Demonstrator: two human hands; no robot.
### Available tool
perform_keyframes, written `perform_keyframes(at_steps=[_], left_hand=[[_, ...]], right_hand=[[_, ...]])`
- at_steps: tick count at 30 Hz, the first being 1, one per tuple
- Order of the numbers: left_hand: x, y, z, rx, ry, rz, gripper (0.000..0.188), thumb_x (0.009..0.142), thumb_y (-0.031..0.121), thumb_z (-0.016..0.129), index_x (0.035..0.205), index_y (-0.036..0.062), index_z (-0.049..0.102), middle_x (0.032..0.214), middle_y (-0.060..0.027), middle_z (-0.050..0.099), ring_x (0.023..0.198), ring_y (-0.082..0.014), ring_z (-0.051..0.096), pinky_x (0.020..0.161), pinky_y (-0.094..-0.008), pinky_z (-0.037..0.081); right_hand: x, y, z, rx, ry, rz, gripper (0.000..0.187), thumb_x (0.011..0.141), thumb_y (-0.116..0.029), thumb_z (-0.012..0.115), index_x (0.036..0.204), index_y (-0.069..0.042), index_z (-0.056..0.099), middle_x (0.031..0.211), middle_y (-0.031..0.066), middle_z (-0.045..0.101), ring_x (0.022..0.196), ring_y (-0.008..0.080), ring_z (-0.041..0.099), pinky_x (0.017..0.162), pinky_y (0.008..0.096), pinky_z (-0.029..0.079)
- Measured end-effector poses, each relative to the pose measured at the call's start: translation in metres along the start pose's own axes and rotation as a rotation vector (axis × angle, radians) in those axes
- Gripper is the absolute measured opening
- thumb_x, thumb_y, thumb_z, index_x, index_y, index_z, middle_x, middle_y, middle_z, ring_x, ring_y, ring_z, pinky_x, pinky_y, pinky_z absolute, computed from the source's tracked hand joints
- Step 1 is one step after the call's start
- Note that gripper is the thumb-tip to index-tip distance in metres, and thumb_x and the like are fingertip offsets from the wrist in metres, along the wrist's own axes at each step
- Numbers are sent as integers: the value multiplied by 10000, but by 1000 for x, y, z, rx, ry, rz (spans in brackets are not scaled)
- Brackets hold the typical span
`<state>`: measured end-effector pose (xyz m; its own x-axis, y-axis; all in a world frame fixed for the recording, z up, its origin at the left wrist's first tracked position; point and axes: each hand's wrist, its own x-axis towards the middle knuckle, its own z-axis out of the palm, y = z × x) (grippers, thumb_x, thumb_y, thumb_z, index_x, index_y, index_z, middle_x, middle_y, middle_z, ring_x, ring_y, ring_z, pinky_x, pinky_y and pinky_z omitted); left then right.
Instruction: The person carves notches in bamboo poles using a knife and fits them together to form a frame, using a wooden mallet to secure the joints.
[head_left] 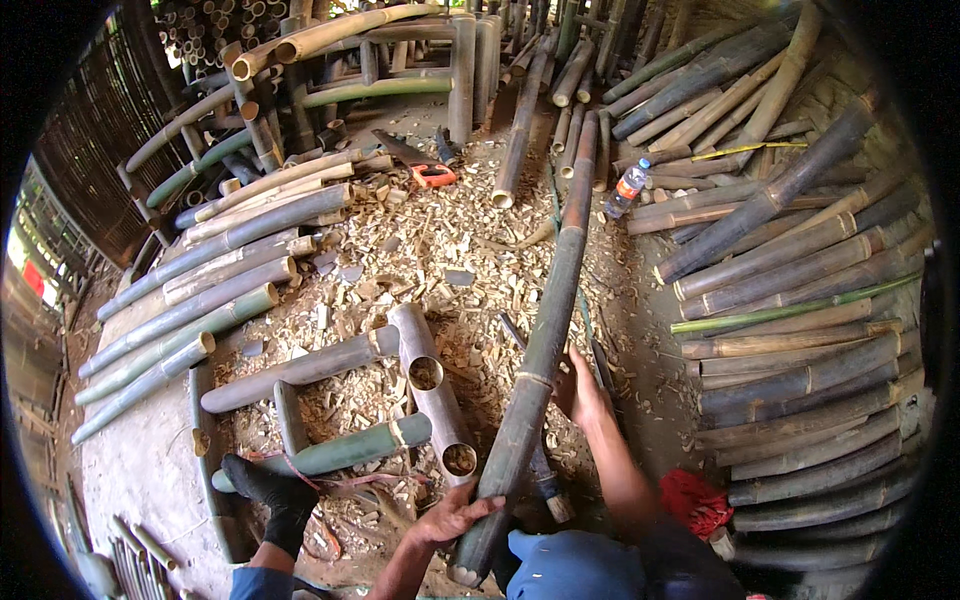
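A long dark green bamboo pole (545, 340) slants from my lap toward the far middle, its thick end nearest me. My left hand (455, 515) is closed on the near end, fingers laid over its side. Farther up, my right hand (582, 388) is at the pole's right side, just below a node ring; part of its grip is hidden behind the pole. Left of the pole, a bamboo post (432, 385) with two round holes, wood bits in them, is joined to two rails (330, 450). My foot in a black sock (268, 492) is against the lower rail.
Wood chips (400, 255) cover the floor. A saw with an orange handle (433, 176) lies beyond, and a bottle (627, 188) stands right of the pole. Bamboo poles (190, 290) line the left; more are stacked right (810, 385). Red cloth (693, 503) lies near my right arm.
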<state>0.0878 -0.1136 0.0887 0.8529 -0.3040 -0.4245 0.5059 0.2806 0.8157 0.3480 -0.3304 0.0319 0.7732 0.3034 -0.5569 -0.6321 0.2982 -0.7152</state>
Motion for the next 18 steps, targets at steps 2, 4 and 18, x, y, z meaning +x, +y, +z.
perform_keyframes(at_steps=[2,4,18], left_hand=[[-25,-9,-8,-2,50,-63,790,919,427,735,1470,-48,427,1264,-123,633,1155,-216,571,1035,-341,438],[-37,-17,6,106,169,-26,844,913,503,733,1456,-65,426,1320,-188,612,1198,-247,583,1039,-362,450],[-81,-59,48,926,821,-140,867,665,437,882,1362,95,496,1095,-195,698,927,-424,704,787,-514,568]], right_hand=[[11,-5,64,253,-207,-4,652,930,-667,580,1101,-38,598,927,119,673,881,259,690,753,454,597],[32,-5,62,207,-117,-31,712,863,-691,635,1078,-14,582,910,144,673,800,288,694,713,481,602],[-32,-16,109,116,-63,-205,616,856,-546,679,1101,12,593,861,143,661,690,279,676,637,440,585]])
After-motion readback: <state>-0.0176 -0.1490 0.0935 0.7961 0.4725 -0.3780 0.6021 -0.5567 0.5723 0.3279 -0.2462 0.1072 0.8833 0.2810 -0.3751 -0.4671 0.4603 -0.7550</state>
